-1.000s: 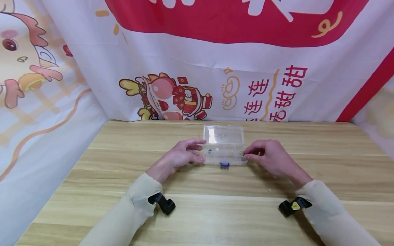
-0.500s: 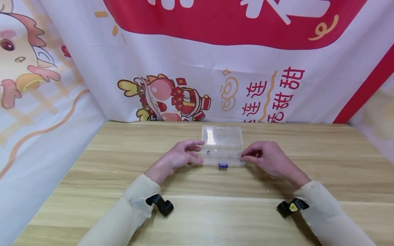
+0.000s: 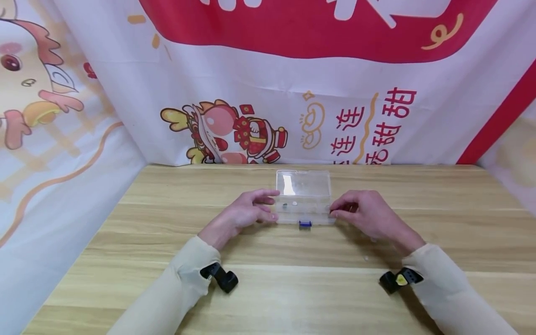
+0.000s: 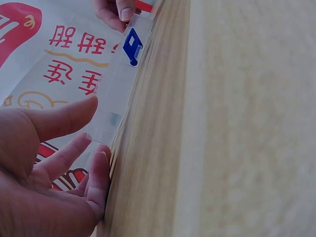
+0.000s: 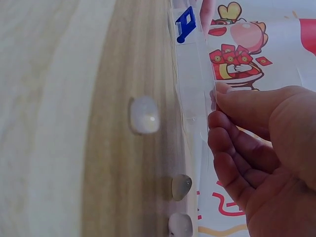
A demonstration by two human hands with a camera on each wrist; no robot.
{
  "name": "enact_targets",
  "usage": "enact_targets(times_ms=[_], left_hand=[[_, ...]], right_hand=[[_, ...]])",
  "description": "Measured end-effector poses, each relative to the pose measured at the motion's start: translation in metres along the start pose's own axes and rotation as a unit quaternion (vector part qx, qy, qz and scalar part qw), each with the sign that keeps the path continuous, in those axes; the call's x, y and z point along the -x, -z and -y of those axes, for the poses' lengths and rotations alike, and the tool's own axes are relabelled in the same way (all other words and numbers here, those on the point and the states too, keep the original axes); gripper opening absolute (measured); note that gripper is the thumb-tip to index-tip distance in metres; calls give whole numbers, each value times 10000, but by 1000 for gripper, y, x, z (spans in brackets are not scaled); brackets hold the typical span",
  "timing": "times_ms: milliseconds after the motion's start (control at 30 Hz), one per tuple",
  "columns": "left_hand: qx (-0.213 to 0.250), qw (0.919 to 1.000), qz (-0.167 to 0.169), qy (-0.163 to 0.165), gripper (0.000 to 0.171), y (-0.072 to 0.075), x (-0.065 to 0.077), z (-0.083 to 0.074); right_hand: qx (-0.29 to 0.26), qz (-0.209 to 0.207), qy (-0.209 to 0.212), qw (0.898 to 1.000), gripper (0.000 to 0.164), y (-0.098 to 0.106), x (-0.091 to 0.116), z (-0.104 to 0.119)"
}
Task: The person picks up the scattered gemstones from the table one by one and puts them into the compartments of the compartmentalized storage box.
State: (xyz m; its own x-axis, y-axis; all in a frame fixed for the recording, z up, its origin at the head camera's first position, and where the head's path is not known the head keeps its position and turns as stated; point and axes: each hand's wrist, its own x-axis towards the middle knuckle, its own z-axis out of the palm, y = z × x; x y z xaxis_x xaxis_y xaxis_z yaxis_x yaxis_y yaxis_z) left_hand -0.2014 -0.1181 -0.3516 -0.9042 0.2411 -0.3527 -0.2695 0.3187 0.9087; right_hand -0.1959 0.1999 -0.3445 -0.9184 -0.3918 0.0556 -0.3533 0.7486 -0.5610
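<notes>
A clear plastic compartment box [image 3: 307,218] with a blue latch [image 3: 305,224] stands on the table, its transparent lid [image 3: 310,183] tipped back. My left hand [image 3: 247,209] rests at the box's left end, fingers loosely extended and fingertips right at the wall. A small dark green stone [image 3: 285,205] and a whitish stone [image 3: 295,203] lie in the left half of the box. At its right end, my right hand [image 3: 364,211] pinches a small dark reddish stone [image 5: 213,100] between thumb and forefinger, partly behind the plastic wall in the right wrist view.
On the wooden table [image 3: 293,288], right of the box, lie a milky white stone [image 5: 145,115], a grey-brown stone [image 5: 182,187] and another whitish stone [image 5: 180,224], close below my right hand. A printed cloth [image 3: 251,74] hangs along the table's back edge.
Both hands hold nearly the same places at the ends of the box. The whole head view shifts slightly; the dark piece at my right fingertips shows less now than a second ago.
</notes>
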Motion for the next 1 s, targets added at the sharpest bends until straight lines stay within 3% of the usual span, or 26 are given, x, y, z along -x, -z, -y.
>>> enact_targets(times_ms=[467,667,1000], left_hand=[[-35,10000,50,-15,64,0,0,0],[-39,10000,49,-10,65,1,0,-1],[-54,10000,54,-16,64,0,-1,0]], right_hand=[[-162,87,-71,9998,14,3,0,-2],[-646,374,-224,9970,14,14,0,-12],[-1213,1223,-244,9848,19,36,7,-53]])
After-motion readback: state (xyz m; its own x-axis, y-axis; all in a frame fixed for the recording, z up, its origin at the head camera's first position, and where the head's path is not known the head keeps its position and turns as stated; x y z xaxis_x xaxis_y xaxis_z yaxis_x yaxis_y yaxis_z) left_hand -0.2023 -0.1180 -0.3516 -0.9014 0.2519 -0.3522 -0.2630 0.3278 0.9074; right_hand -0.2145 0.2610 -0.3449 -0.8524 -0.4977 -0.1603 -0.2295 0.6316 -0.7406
